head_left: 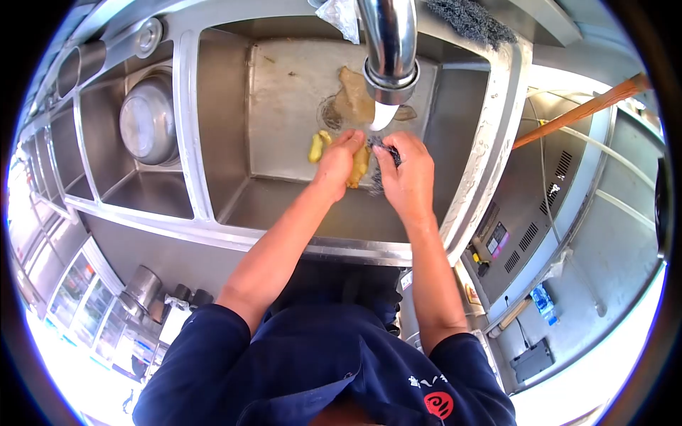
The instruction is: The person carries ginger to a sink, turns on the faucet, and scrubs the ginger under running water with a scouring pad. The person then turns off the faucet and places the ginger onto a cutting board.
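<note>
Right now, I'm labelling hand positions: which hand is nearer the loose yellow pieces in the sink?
Left. The left hand is just beside the loose yellow pieces; the right hand is farther off to the right, holding a dark scrubber.

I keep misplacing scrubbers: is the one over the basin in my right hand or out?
In it: the right hand pinches the dark scrubber, whose mesh shows past the thumb.
</note>
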The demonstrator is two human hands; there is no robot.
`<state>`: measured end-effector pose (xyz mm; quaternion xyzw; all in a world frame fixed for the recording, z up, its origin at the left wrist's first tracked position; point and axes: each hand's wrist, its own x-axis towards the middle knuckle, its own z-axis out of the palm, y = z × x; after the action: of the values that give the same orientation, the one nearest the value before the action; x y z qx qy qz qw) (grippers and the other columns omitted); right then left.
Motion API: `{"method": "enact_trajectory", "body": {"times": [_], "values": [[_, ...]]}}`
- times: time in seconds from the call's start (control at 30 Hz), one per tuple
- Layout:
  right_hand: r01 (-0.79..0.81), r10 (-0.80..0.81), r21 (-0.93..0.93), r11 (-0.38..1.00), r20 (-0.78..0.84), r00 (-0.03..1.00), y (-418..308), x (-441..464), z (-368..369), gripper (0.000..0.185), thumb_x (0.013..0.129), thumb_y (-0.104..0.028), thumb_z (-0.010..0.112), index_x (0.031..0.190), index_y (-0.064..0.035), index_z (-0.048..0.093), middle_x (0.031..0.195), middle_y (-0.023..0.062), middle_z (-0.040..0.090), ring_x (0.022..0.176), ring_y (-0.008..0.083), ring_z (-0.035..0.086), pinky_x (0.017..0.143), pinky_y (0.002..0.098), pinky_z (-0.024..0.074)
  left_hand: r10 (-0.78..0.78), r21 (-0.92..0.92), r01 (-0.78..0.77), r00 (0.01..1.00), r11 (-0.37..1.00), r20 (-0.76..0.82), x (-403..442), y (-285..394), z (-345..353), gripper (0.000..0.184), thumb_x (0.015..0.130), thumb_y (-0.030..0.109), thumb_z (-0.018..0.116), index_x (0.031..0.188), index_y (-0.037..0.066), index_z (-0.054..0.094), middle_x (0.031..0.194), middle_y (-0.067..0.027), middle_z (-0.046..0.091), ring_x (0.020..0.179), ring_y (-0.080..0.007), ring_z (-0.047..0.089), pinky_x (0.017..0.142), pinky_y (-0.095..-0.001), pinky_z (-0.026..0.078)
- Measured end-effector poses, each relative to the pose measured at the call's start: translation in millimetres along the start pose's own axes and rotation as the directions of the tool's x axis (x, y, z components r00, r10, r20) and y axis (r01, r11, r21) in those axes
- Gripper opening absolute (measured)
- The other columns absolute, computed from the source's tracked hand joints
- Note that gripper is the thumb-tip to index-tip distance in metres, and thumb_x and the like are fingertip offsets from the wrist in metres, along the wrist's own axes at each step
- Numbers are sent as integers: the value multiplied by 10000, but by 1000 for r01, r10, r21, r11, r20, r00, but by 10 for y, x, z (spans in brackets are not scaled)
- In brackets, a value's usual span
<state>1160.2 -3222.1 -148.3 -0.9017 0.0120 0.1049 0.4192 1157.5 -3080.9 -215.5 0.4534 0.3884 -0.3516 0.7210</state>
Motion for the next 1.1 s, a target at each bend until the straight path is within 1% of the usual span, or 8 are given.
{"method": "enact_trajectory", "body": {"times": [0.13,0.23,0.4,0.47,0.67,0.8,1.0,1.1], "values": [[82,-71,77,994,-134,988,-87,24,15,89,824,-5,697,872,-24,624,847,159,619,800,400,592,719,469,481,9,-94,-11,1000,996,-25,-44,194,125,242,1023,288,594,1143,86,654,957,-16,628,849,-116,552,742,-296,454],[-37,36,6,999,129,991,-13,-97,-118,142,811,17,725,870,17,596,858,174,628,790,406,610,708,421,494,-65,-140,69,997,988,31,-32,137,-7,303,1018,295,596,1198,59,652,990,-14,649,885,-132,579,749,-302,475],[-4,39,223,975,-155,987,64,5,-6,119,847,-12,728,886,18,620,793,170,597,701,324,586,677,372,485,59,-118,-63,998,991,-37,-112,284,191,344,1049,332,550,1184,34,653,971,-33,653,851,-140,594,706,-310,482],[-199,194,39,979,110,975,209,-91,-140,114,846,-28,730,884,8,629,853,192,644,789,401,627,703,410,509,-62,-119,83,983,989,171,-157,376,47,386,1060,346,528,1188,5,657,952,-55,655,822,-144,597,698,-319,489],[19,50,206,978,-323,945,-83,-86,129,116,889,-42,706,939,8,614,880,180,637,795,353,631,721,409,513,28,-58,-22,994,998,108,-86,226,232,452,1083,409,472,1160,8,667,975,-69,664,842,-129,589,719,-315,495],[-138,197,218,966,-275,941,14,246,114,90,903,-51,675,915,3,604,844,189,623,753,354,613,689,415,495,-21,34,18,994,999,109,-118,148,218,531,1068,472,488,1321,16,589,1132,-97,673,1020,-162,599,922,-337,486],[-25,92,214,977,-308,947,-15,119,234,100,911,-50,690,900,20,619,743,139,572,672,203,547,661,335,479,235,462,-221,972,859,27,-20,315,73,544,1049,470,516,1183,-29,686,951,-60,631,853,-165,544,737,-340,456],[-285,319,178,942,-210,924,133,359,-57,128,923,-75,672,894,20,591,763,164,619,673,302,594,665,378,496,183,246,-210,975,946,128,-192,278,48,503,1038,420,458,1074,-1,729,839,-66,666,698,-147,548,623,-309,448]]}}
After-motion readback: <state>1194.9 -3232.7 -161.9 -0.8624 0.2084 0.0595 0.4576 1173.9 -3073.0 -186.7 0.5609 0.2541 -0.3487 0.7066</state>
